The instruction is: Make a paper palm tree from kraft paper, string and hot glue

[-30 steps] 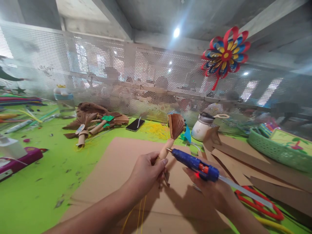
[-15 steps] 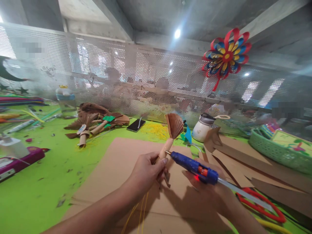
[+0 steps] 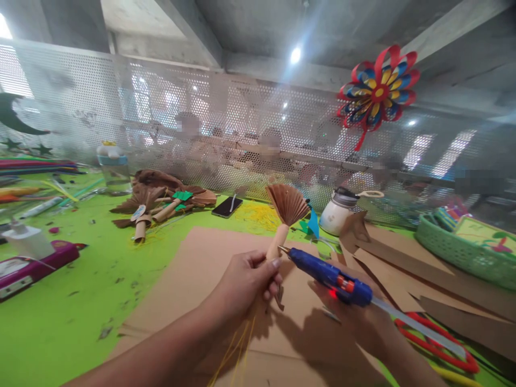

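Observation:
My left hand (image 3: 252, 282) is closed around a rolled brown paper tube (image 3: 278, 241), held tilted above a sheet of brown cardboard (image 3: 193, 279). A pleated paper fan (image 3: 287, 203) spreads from the tube's upper end. Below the fingers hang a small folded paper piece and thin yellow strands (image 3: 237, 349). My right hand (image 3: 346, 309) grips a blue hot glue gun (image 3: 322, 269), its red light glowing and a clear glue stick (image 3: 419, 325) poking out behind. The gun's metal tip is right beside the tube; whether it touches I cannot tell.
Several paper fan figures (image 3: 161, 204) and a phone (image 3: 227, 207) lie at the back. A white jar (image 3: 337, 215), cut cardboard strips (image 3: 403, 279), red-handled scissors (image 3: 439, 344) and a green basket (image 3: 463, 258) are on the right. A purple power strip (image 3: 40, 269) sits left.
The fan now faces the camera more broadly as the tube has turned in my left hand. The glue gun has shifted slightly right along with the tube.

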Motion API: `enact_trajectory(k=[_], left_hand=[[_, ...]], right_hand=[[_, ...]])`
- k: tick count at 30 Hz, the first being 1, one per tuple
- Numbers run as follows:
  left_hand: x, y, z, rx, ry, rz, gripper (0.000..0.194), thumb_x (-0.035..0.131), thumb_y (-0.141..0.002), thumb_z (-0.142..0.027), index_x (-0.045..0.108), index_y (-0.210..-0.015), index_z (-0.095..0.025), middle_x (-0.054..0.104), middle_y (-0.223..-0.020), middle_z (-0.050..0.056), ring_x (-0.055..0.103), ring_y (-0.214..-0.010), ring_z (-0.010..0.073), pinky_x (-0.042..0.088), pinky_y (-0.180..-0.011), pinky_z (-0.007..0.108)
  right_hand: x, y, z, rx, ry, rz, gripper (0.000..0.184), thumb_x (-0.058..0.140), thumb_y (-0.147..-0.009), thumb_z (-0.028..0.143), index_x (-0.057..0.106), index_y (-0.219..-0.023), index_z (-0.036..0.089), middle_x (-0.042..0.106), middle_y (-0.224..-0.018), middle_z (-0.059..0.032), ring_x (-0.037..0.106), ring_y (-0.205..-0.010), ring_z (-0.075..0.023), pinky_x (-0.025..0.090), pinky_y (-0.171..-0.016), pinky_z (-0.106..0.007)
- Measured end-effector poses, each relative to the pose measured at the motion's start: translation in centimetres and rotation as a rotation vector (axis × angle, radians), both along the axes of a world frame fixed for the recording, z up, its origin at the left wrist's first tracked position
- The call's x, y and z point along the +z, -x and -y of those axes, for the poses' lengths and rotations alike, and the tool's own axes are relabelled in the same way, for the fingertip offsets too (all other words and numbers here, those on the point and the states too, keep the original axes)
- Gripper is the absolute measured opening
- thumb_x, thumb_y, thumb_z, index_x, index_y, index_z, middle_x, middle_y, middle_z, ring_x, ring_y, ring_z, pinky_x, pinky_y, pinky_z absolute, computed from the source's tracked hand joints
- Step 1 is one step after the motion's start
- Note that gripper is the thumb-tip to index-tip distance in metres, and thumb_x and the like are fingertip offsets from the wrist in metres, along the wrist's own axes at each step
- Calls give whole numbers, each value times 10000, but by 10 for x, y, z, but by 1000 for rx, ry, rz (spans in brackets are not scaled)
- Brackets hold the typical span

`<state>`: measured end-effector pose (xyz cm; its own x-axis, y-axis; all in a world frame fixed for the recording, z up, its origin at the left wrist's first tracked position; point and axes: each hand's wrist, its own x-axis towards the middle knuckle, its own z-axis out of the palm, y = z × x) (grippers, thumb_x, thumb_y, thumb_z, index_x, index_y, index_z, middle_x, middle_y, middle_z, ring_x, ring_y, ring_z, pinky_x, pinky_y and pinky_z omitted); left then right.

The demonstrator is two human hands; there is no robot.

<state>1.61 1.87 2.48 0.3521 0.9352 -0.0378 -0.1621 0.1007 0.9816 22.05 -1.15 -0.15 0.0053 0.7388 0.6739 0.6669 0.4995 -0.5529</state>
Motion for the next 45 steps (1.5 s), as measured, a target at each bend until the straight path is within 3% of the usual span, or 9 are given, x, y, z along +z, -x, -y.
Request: enact_trajectory(k=[7, 13, 19, 26, 32, 35, 38, 41, 45], left_hand=[[3, 6, -8, 96, 33, 156, 217, 660, -763, -283, 624, -857, -90, 593, -619, 3, 483, -474, 39, 369, -462, 144], [3, 9, -16, 165, -16, 189, 213, 674, -734, -258, 631, -837, -77, 579, -620, 2, 493, -508, 53, 358, -466, 156], [6, 12, -19, 175, 11, 249, 262, 615, -716, -263, 632, -888, -66, 614, -649, 34, 534, -551, 94, 416, -513, 192], [11, 13, -23, 182, 26, 290, 270, 515, -719, -243, 631, -885, -65, 617, -640, 42, 538, -548, 110, 435, -520, 211], [8, 13, -26, 210, -10, 245, 201, 501, -701, -226, 633, -746, -81, 619, -618, 55, 542, -540, 117, 426, -510, 216], [5, 12, -27, 208, -29, 212, 200, 501, -699, -231, 637, -698, -84, 618, -614, 64, 541, -534, 121, 427, -517, 226], [4, 12, -26, 197, -61, 183, 202, 499, -704, -231, 633, -651, -89, 626, -644, 72, 554, -559, 124, 434, -538, 229], [3, 11, -25, 210, -92, 155, 192, 491, -709, -223, 624, -643, -101, 629, -659, 66, 560, -580, 124, 434, -553, 227], [2, 11, -26, 236, -114, 116, 182, 489, -708, -227, 612, -635, -113, 624, -641, 57, 554, -568, 125, 430, -549, 232]], right_hand=[[14, 4, -7, -63, -8, -91, 267, 570, -829, 384, 618, -628, 216, 632, -545, -11, 577, -496, -144, 496, -426, -225], [-4, -16, -29, -192, 142, 300, 232, 592, -812, 419, 535, -759, 199, 587, -710, -48, 542, -619, -196, 446, -561, -299], [-11, -23, -46, -142, 273, 488, 201, 645, -756, 347, 569, -835, 178, 540, -892, -81, 518, -838, -234, 413, -722, -317], [1, -35, -50, 34, 409, 625, 368, 742, -652, 313, 635, -979, 182, 574, -937, -61, 532, -860, -226, 415, -754, -302], [14, -50, -38, 85, 444, 670, 474, 703, -621, 127, 648, -1084, 212, 610, -1034, -84, 561, -933, -253, 436, -793, -336], [32, -32, -19, 11, 340, 617, 350, 601, -723, 112, 650, -1062, 189, 601, -1003, -95, 560, -922, -241, 435, -786, -348], [43, 9, -1, 77, 256, 495, 136, 529, -835, 174, 663, -812, 179, 617, -833, -58, 563, -808, -192, 425, -724, -300], [34, 49, 3, 124, 363, 505, 178, 536, -813, 167, 638, -668, 175, 596, -725, -43, 545, -689, -158, 384, -624, -263], [11, 72, -9, -7, 473, 624, 190, 596, -741, 243, 572, -562, 186, 593, -667, -47, 492, -583, -151, 282, -518, -272]])
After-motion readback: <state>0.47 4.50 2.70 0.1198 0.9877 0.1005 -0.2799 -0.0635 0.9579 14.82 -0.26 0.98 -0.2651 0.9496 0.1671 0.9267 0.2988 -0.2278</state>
